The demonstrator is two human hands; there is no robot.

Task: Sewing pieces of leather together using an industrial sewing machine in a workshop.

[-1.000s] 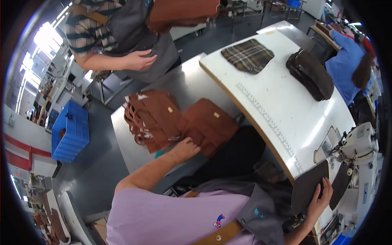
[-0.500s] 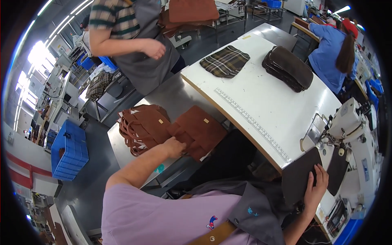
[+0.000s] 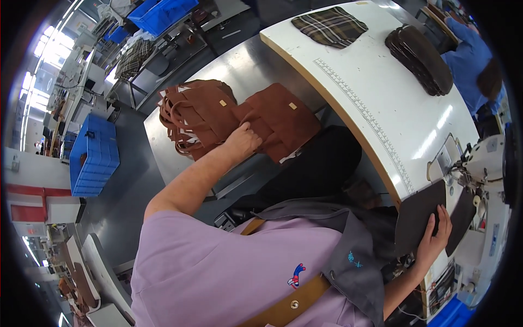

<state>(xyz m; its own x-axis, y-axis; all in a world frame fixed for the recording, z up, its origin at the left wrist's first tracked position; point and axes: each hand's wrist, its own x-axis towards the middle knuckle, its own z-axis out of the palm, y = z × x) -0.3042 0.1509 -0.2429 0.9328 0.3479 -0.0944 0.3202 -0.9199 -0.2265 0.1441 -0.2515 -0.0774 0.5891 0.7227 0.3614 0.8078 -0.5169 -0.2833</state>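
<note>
My left hand (image 3: 244,140) is closed on the edge of a reddish-brown bag panel (image 3: 283,122), which has a small gold-coloured label and lies on a metal side table (image 3: 229,65). Against that panel's left side rests a stack of similar brown bag pieces (image 3: 199,109) with looped straps. At the right, my right hand (image 3: 436,231) lies on a dark brown flat panel (image 3: 418,218), its fingers extended and thumb apart. This panel juts over the front edge of the white worktable (image 3: 376,82), beside the sewing machine (image 3: 482,163). Another dark piece (image 3: 463,218) lies under the machine.
On the white table are a plaid fabric piece (image 3: 330,27), a stack of dark brown pieces (image 3: 419,60) and a printed ruler strip (image 3: 365,117). A blue crate (image 3: 95,155) stands on the floor at left. A person in blue (image 3: 473,60) is at far right.
My view has tilted, so the tables sit higher in the picture. The person in the checked shirt is out of view. Both hands stay at the same pieces.
</note>
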